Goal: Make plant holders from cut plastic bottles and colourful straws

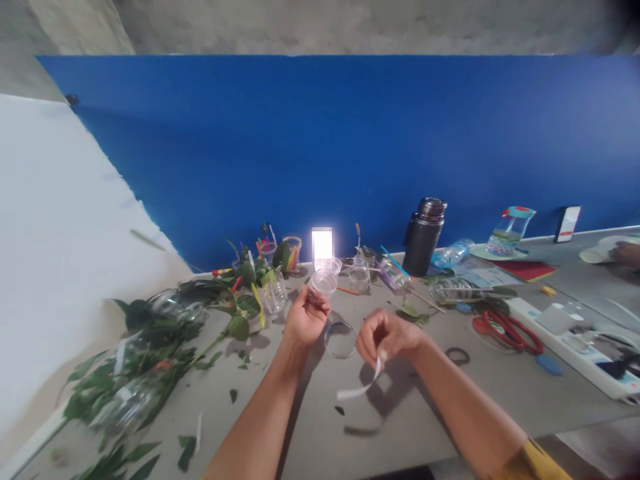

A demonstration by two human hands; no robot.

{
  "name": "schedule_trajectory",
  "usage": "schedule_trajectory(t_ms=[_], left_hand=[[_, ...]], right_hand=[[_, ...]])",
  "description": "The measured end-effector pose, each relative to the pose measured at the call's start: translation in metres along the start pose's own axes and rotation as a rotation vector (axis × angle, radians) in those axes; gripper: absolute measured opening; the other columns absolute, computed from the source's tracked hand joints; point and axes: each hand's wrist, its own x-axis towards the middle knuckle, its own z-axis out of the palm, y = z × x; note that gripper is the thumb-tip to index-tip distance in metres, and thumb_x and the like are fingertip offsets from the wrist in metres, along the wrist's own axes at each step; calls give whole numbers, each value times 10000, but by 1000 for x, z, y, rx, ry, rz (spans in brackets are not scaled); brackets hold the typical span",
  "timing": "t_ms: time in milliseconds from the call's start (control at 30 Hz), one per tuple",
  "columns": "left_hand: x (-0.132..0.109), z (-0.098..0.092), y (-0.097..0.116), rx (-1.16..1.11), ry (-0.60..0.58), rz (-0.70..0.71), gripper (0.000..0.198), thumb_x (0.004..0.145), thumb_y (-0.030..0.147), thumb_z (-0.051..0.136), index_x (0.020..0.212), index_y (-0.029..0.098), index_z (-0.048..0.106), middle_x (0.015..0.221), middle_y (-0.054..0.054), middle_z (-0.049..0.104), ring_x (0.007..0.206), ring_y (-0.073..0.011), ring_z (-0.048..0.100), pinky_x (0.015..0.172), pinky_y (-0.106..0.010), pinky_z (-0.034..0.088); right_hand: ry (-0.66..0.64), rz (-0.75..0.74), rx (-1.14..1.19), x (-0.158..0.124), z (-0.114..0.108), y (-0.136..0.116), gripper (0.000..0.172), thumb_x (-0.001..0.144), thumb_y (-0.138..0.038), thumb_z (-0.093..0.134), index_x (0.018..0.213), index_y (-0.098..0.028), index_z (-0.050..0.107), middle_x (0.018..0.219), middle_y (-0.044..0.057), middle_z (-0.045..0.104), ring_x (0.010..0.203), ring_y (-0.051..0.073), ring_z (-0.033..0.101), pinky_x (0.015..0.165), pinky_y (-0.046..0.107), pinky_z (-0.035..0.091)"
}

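My left hand (306,315) is closed around a small clear plastic cup (323,283), held tilted above the grey table (310,427). My right hand (386,335) is pinched on a white paper strip (361,387) that hangs down and curls toward me. Between both hands a clear round lid or ring (340,339) lies on the table.
Leafy green branches (145,373) and clear jars (274,292) crowd the left. A dark flask (424,237), plastic bottles (453,253), red scissors (507,330), a white power strip (575,347) and a pitcher (510,230) lie right. A blue wall (350,153) backs the table. Another person's hand (627,255) shows far right.
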Motion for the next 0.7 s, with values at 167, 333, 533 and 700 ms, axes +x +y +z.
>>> schedule_trajectory(t_ms=[167, 333, 533, 700], left_hand=[[-2, 3, -3, 29, 37, 19, 353, 1086, 254, 487, 763, 165, 597, 608, 4, 623, 528, -112, 591, 513, -257, 449], [-4, 5, -5, 91, 56, 52, 301, 1072, 212, 490, 823, 157, 649, 729, -43, 712, 635, -144, 668, 619, -293, 535], [-9, 2, 0, 18, -112, -57, 361, 1064, 228, 434, 746, 165, 593, 612, -11, 590, 505, -122, 527, 470, -263, 387], [-14, 1, 4, 54, -228, -71, 321, 987, 202, 507, 667, 190, 516, 511, 28, 392, 448, -106, 365, 426, -240, 289]], right_hand=[[59, 169, -202, 12, 11, 9, 245, 839, -371, 790, 819, -129, 751, 797, 53, 749, 595, 97, 610, 605, 223, 486], [245, 116, -119, 16, 12, 13, 259, 905, -403, 713, 1009, -166, 722, 614, -65, 578, 461, 61, 456, 478, 184, 375], [-60, 197, -281, 16, 15, 12, 362, 872, -483, 771, 909, -123, 781, 758, 67, 741, 683, 152, 671, 664, 270, 520], [216, 62, -341, 19, 18, 11, 164, 864, -259, 672, 767, -167, 766, 787, 58, 779, 743, 164, 709, 735, 299, 547]])
